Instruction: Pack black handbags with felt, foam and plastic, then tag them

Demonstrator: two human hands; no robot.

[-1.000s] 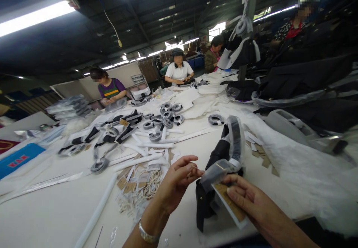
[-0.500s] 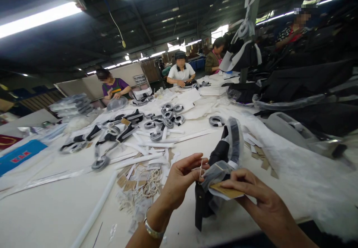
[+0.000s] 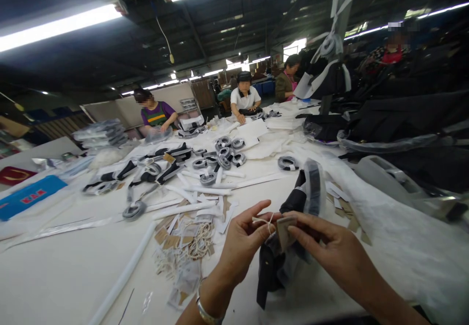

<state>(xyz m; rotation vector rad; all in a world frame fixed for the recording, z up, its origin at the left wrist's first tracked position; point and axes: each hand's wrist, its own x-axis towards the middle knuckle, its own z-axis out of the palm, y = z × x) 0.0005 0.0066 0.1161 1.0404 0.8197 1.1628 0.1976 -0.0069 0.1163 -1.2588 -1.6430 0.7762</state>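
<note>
My left hand [image 3: 246,237] is closed, pinching a thin white string [image 3: 269,223] between thumb and fingers. Beside it, my right hand [image 3: 326,237] grips a brown cardboard hang tag [image 3: 285,233] by its edge, thumb towards me. The two hands almost meet. Under and behind them lies a black strap bundle [image 3: 293,200], part of it wrapped in clear plastic [image 3: 313,188]. A black strap end [image 3: 264,278] hangs down below the tag. To the left of my hands sits a heap of tags and white strings [image 3: 200,239].
Coiled straps in plastic [image 3: 224,154] and black strap pieces [image 3: 172,161] are spread over the white table [image 3: 73,276]. A blue box [image 3: 31,199] stands at far left. Black bags [image 3: 410,119] and plastic sheeting [image 3: 395,217] fill the right. Several co-workers [image 3: 245,101] work beyond.
The tag has turned from lying flat to standing upright, and my right hand has come left against my left hand. The camera view has shifted slightly.
</note>
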